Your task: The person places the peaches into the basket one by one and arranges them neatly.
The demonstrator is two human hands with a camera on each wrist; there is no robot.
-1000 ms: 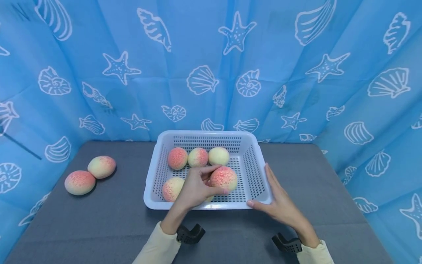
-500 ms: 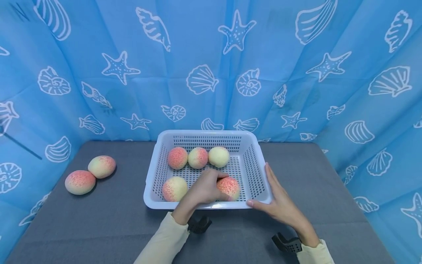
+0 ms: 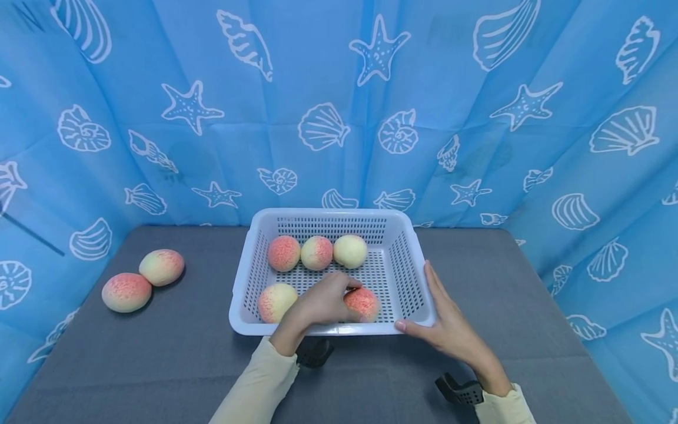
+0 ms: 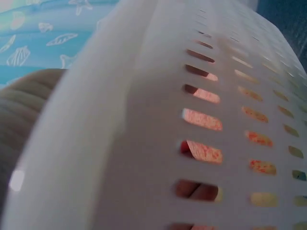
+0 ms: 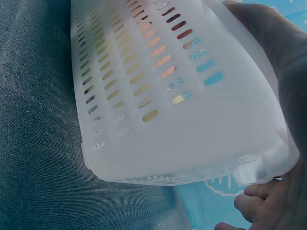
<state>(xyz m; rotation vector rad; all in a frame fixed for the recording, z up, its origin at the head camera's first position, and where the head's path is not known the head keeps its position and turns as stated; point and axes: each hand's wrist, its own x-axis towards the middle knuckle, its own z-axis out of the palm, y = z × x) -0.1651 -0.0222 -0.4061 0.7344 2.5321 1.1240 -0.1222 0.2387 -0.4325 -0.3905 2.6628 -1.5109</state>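
Note:
In the head view a white perforated plastic basket (image 3: 243, 294) stands on the table. My left hand (image 3: 325, 300) reaches over its front rim and holds a pink-and-yellow peach (image 3: 362, 304) low in the front row, fingers over the far side and thumb at the near side. Pink patches of peach (image 4: 204, 119) show through the basket's slots in the left wrist view. My right hand (image 3: 450, 321) grips the basket's front right corner, thumb on the front rim and fingers along the right side. Left of my left hand lies another peach (image 3: 277, 302); the basket floor beneath that hand is hidden.
Along the basket's back wall sit a red peach (image 3: 283, 254), a half-pink peach (image 3: 316, 253) and a pale peach (image 3: 350, 251). Two more, a front peach (image 3: 126, 292) and a back peach (image 3: 162, 267), lie on the grey cloth (image 3: 175, 353) at left. A blue shell-patterned curtain (image 3: 349, 171) hangs behind.
My left hand has lowered the peach into the front row of the basket, first moving right, then slightly back left. The right hand has kept its place on the corner.

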